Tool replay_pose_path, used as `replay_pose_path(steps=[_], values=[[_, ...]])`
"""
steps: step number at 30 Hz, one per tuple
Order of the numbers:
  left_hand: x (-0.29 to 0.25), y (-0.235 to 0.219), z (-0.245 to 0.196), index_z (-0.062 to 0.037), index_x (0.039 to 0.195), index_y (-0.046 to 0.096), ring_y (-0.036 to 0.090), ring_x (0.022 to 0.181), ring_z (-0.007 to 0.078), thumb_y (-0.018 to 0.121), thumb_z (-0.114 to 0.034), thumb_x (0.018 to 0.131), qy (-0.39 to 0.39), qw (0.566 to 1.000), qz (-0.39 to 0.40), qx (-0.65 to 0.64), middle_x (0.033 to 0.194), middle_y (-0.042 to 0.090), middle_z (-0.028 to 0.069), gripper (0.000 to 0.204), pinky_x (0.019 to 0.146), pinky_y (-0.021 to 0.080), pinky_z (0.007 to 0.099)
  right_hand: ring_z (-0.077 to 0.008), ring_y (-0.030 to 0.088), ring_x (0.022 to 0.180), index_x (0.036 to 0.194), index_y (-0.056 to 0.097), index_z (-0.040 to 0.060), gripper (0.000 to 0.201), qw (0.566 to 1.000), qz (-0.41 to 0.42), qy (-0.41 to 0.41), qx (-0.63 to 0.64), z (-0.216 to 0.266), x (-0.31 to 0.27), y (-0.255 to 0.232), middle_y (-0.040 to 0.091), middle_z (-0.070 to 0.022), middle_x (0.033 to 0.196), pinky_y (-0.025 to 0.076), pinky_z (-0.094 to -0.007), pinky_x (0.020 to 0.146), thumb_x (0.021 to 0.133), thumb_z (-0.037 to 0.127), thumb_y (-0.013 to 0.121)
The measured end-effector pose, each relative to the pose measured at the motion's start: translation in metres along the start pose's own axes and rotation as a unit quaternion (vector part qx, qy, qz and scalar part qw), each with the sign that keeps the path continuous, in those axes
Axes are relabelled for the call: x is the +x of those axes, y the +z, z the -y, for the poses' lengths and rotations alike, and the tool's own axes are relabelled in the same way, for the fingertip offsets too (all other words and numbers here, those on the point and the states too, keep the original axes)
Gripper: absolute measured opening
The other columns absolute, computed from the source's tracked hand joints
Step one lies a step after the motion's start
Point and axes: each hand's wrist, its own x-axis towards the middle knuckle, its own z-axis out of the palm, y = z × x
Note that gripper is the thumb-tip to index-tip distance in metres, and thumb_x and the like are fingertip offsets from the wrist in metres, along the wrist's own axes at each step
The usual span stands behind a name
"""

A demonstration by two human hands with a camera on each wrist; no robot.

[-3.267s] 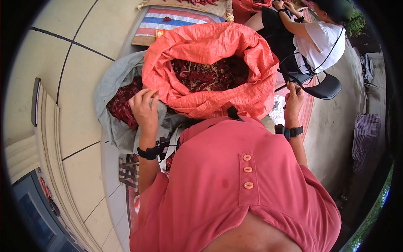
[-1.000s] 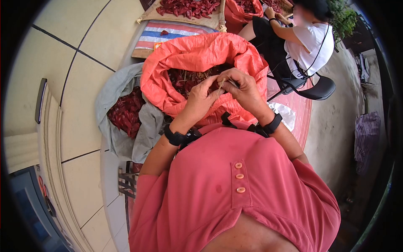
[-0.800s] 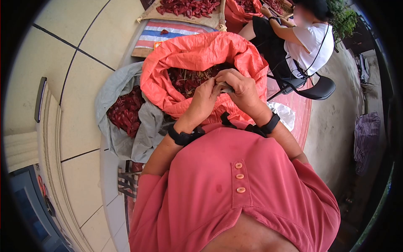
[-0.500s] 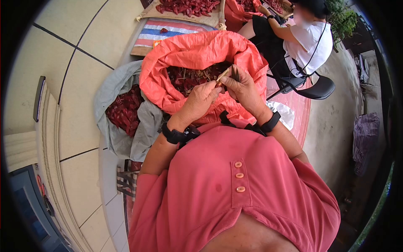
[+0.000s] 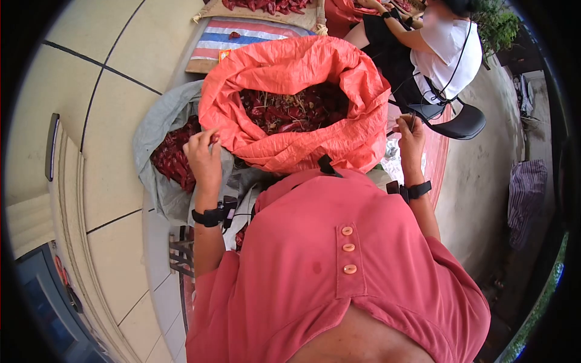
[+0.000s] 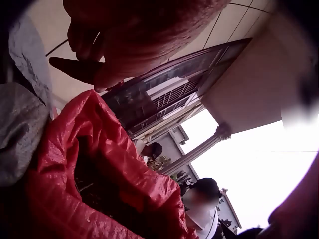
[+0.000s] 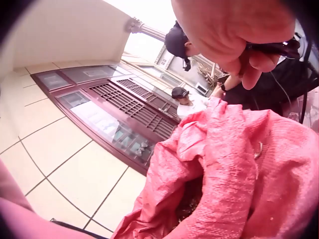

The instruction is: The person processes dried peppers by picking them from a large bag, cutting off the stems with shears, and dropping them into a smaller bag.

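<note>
Out over the grey sack's inner edge, my left hand pinches a small dark red pod between thumb and fingers. My right hand is off the red sack's right side, its fingers curled round a small dark tool. The same tool shows in the right wrist view. Between the hands stands the wide-open red sack, holding dark red pods and pale stems. Red pods also lie in the grey sack at the left.
A striped sheet and a mat with red pods lie beyond the red sack. Another person in a white shirt sits on a black chair at the upper right. A low slatted stool stands at the lower left.
My hands were together over the red sack and have moved apart, the left toward the grey sack, the right outward with the tool. The head view has shifted slightly.
</note>
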Motion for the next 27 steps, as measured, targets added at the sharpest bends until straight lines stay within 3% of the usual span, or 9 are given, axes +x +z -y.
replay_pose_path(steps=[5, 9, 10, 13, 15, 17, 21, 24, 27], values=[[-0.035, 0.005, 0.117, -0.0138, 0.118, 0.061, 0.051, 0.103, 0.0298, 0.067, -0.006, 0.078, -0.085, 0.978, -0.032, 0.186, 0.107, 0.058, 0.0100, 0.041, 0.092, 0.039, 0.0421, -0.0106, 0.058, 0.065, 0.093, 0.059, -0.0024, 0.008, 0.989, -0.073, 0.096, -0.083, -0.133, -0.009, -0.070, 0.060, -0.0041, 0.081, 0.050, -0.0240, 0.062, 0.086, 0.001, 0.057], [-0.003, 0.008, 0.063, -0.0079, 0.115, 0.060, 0.053, 0.100, 0.0294, 0.063, -0.004, 0.080, 0.007, 0.989, -0.097, 0.113, 0.104, 0.059, 0.0108, 0.035, 0.092, 0.039, 0.0421, -0.0139, 0.062, 0.063, 0.099, 0.059, -0.0035, 0.013, 0.976, -0.058, 0.192, -0.085, -0.170, -0.023, -0.073, 0.062, -0.0057, 0.086, 0.051, -0.0247, 0.057, 0.087, 0.002, 0.056], [0.005, 0.017, 0.042, -0.0066, 0.109, 0.061, 0.054, 0.098, 0.0298, 0.061, -0.006, 0.082, 0.010, 0.997, -0.046, 0.062, 0.102, 0.060, 0.0115, 0.027, 0.089, 0.042, 0.0407, -0.0166, 0.069, 0.070, 0.111, 0.057, 0.0003, 0.023, 0.967, -0.035, 0.223, -0.118, -0.183, -0.023, -0.074, 0.063, -0.0050, 0.093, 0.037, -0.0219, 0.037, 0.089, 0.007, 0.053], [0.017, 0.077, 0.000, -0.0045, 0.098, 0.063, 0.057, 0.094, 0.0323, 0.063, -0.010, 0.082, 0.050, 0.992, 0.051, -0.105, 0.096, 0.063, 0.0129, 0.017, 0.085, 0.045, 0.0412, -0.0194, 0.068, 0.070, 0.118, 0.053, -0.0024, 0.028, 0.965, -0.011, 0.217, -0.149, -0.183, -0.025, -0.068, 0.060, -0.0106, 0.102, 0.046, -0.0240, 0.045, 0.092, 0.007, 0.048], [0.024, 0.118, -0.020, -0.0043, 0.102, 0.065, 0.059, 0.094, 0.0281, 0.064, -0.015, 0.084, 0.037, 0.974, 0.191, -0.115, 0.097, 0.066, 0.0115, 0.021, 0.085, 0.046, 0.0390, -0.0210, 0.067, 0.068, 0.119, 0.051, -0.0038, 0.028, 0.976, -0.017, 0.188, -0.107, -0.194, -0.024, -0.066, 0.059, -0.0135, 0.105, 0.051, -0.0259, 0.051, 0.093, 0.006, 0.046], [0.031, 0.157, -0.033, -0.0020, 0.102, 0.066, 0.063, 0.096, 0.0325, 0.069, -0.023, 0.079, 0.013, 0.956, 0.283, -0.072, 0.101, 0.068, 0.0173, 0.031, 0.086, 0.047, 0.0389, -0.0215, 0.066, 0.065, 0.119, 0.050, -0.0048, 0.029, 0.980, -0.007, 0.167, -0.111, -0.192, -0.022, -0.065, 0.058, -0.0158, 0.107, 0.054, -0.0275, 0.056, 0.093, 0.005, 0.046], [0.035, 0.193, -0.042, -0.0032, 0.107, 0.066, 0.064, 0.100, 0.0325, 0.071, -0.024, 0.076, -0.036, 0.925, 0.376, -0.030, 0.102, 0.068, 0.0192, 0.037, 0.084, 0.050, 0.0418, -0.0194, 0.064, 0.063, 0.118, 0.051, -0.0047, 0.028, 0.983, 0.010, 0.141, -0.114, -0.156, -0.029, -0.057, 0.060, -0.0162, 0.104, 0.054, -0.0275, 0.057, 0.092, 0.004, 0.045], [0.042, 0.181, -0.048, -0.0063, 0.106, 0.067, 0.064, 0.097, 0.0331, 0.069, -0.024, 0.077, -0.021, 0.910, 0.413, -0.014, 0.101, 0.068, 0.0176, 0.034, 0.083, 0.050, 0.0423, -0.0170, 0.063, 0.063, 0.117, 0.052, -0.0038, 0.026, 0.985, 0.006, 0.120, -0.123, -0.136, -0.034, -0.062, 0.062, -0.0145, 0.100, 0.053, -0.0262, 0.056, 0.094, 0.005, 0.045], [0.041, 0.161, -0.041, -0.0061, 0.098, 0.066, 0.064, 0.081, 0.0342, 0.065, -0.018, 0.083, 0.101, 0.961, 0.248, -0.076, 0.097, 0.068, 0.0154, 0.020, 0.074, 0.051, 0.0441, -0.0143, 0.062, 0.068, 0.118, 0.054, -0.0025, 0.025, 0.987, -0.006, 0.096, -0.127, -0.109, -0.043, -0.071, 0.061, -0.0132, 0.101, 0.052, -0.0248, 0.055, 0.097, 0.008, 0.045]])
